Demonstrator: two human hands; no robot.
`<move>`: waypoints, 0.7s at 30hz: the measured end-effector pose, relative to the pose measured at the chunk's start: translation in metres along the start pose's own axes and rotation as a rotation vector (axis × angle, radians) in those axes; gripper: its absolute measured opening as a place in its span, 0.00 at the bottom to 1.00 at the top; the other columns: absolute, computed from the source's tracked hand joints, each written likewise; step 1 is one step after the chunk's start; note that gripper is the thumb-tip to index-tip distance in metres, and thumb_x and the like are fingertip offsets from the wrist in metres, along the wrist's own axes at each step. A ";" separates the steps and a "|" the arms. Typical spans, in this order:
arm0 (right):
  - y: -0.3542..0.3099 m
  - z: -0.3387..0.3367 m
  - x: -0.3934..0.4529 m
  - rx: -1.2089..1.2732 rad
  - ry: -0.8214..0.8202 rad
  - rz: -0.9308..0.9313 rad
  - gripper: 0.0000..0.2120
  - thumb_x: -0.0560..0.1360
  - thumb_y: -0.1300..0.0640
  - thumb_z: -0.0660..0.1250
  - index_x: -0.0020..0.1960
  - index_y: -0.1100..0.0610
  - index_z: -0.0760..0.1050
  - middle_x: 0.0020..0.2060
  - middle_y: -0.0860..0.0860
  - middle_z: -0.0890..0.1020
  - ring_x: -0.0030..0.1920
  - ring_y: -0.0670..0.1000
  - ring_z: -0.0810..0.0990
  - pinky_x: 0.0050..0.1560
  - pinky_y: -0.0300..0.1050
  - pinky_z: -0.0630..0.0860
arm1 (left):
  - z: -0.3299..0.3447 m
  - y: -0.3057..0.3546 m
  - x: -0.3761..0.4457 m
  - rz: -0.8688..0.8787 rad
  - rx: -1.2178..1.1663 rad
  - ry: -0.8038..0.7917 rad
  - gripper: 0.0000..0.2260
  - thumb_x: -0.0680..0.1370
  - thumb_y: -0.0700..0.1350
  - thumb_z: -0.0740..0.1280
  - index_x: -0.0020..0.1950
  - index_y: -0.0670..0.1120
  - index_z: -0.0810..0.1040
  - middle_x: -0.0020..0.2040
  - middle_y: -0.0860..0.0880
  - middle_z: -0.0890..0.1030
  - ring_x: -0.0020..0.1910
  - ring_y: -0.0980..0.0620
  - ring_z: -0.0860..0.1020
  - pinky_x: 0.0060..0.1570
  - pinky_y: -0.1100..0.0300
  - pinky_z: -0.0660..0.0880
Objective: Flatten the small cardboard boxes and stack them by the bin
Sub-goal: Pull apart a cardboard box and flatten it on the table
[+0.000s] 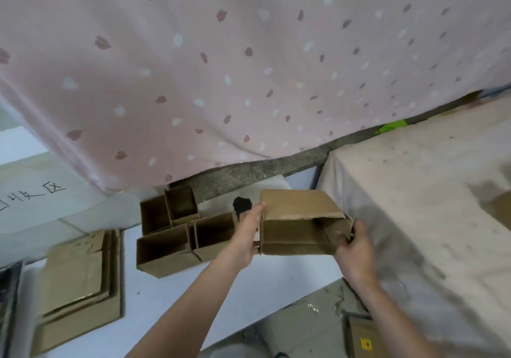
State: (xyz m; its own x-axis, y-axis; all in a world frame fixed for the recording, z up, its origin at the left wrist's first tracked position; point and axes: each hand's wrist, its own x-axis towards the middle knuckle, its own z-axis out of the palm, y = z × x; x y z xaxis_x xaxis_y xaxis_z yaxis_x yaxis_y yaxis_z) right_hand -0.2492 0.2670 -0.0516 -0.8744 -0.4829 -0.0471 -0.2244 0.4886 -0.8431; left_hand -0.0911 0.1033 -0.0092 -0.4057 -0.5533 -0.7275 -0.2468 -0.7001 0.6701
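Note:
I hold a small open cardboard box [298,220] in the air between both hands, its open side toward me. My left hand [247,231] lies flat against the box's left wall with straight fingers. My right hand [352,242] grips the box's right end, fingers curled round a folded-in flap. To the left, several unflattened open boxes [179,230] stand clustered on the white floor sheet [249,280]. At the lower left lies a stack of flattened cardboard [80,283].
A pink dotted curtain [249,67] hangs across the back. A cloth-covered block [431,205] fills the right side. A sheet with handwritten characters [33,194] lies at the left. Another carton [362,338] shows at the bottom right, and a dark object [8,302] at the left edge.

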 end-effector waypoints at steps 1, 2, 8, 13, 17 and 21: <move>-0.003 0.002 0.005 0.016 -0.012 -0.008 0.09 0.78 0.66 0.63 0.45 0.55 0.66 0.35 0.56 0.77 0.35 0.56 0.76 0.34 0.44 0.72 | -0.001 0.007 0.007 -0.049 -0.010 -0.045 0.26 0.75 0.65 0.69 0.68 0.53 0.71 0.61 0.42 0.78 0.59 0.40 0.78 0.56 0.42 0.80; -0.005 0.004 0.010 0.034 -0.022 -0.009 0.09 0.79 0.65 0.63 0.45 0.54 0.66 0.36 0.57 0.78 0.37 0.58 0.77 0.37 0.52 0.75 | -0.001 0.013 0.013 -0.091 -0.029 -0.088 0.27 0.73 0.64 0.71 0.67 0.53 0.73 0.61 0.41 0.79 0.58 0.39 0.79 0.55 0.40 0.80; -0.013 0.024 0.033 0.051 -0.146 0.080 0.09 0.78 0.63 0.64 0.54 0.50 0.73 0.44 0.50 0.83 0.45 0.52 0.83 0.46 0.53 0.81 | -0.017 0.028 0.054 -0.185 -0.060 -0.128 0.37 0.65 0.58 0.81 0.69 0.51 0.71 0.62 0.40 0.78 0.59 0.37 0.78 0.59 0.39 0.78; -0.004 0.044 0.054 -0.147 -0.362 0.116 0.12 0.78 0.66 0.61 0.56 0.53 0.78 0.42 0.46 0.82 0.39 0.46 0.78 0.32 0.31 0.69 | -0.027 0.031 0.087 -0.082 0.077 -0.036 0.46 0.66 0.60 0.79 0.77 0.58 0.58 0.60 0.50 0.73 0.54 0.46 0.75 0.47 0.50 0.78; 0.001 0.047 0.069 -0.131 -0.455 0.190 0.18 0.79 0.70 0.60 0.67 0.59 0.73 0.51 0.49 0.79 0.48 0.48 0.76 0.46 0.38 0.71 | -0.027 0.025 0.100 0.153 0.265 0.065 0.48 0.67 0.58 0.79 0.80 0.57 0.54 0.71 0.49 0.68 0.64 0.45 0.71 0.63 0.45 0.74; -0.007 0.050 0.100 -0.155 -0.397 0.096 0.14 0.80 0.61 0.62 0.65 0.55 0.72 0.48 0.46 0.77 0.45 0.46 0.76 0.43 0.36 0.73 | -0.019 0.019 0.099 0.341 0.586 0.131 0.54 0.64 0.60 0.79 0.81 0.52 0.50 0.75 0.49 0.61 0.72 0.44 0.66 0.69 0.43 0.70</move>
State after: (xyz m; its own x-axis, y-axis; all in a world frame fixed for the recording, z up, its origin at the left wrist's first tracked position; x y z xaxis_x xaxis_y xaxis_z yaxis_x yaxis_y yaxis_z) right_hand -0.3135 0.1786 -0.0768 -0.6681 -0.6573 -0.3488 -0.2389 0.6334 -0.7360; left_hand -0.1191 0.0268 -0.0715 -0.4444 -0.7754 -0.4487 -0.5743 -0.1378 0.8070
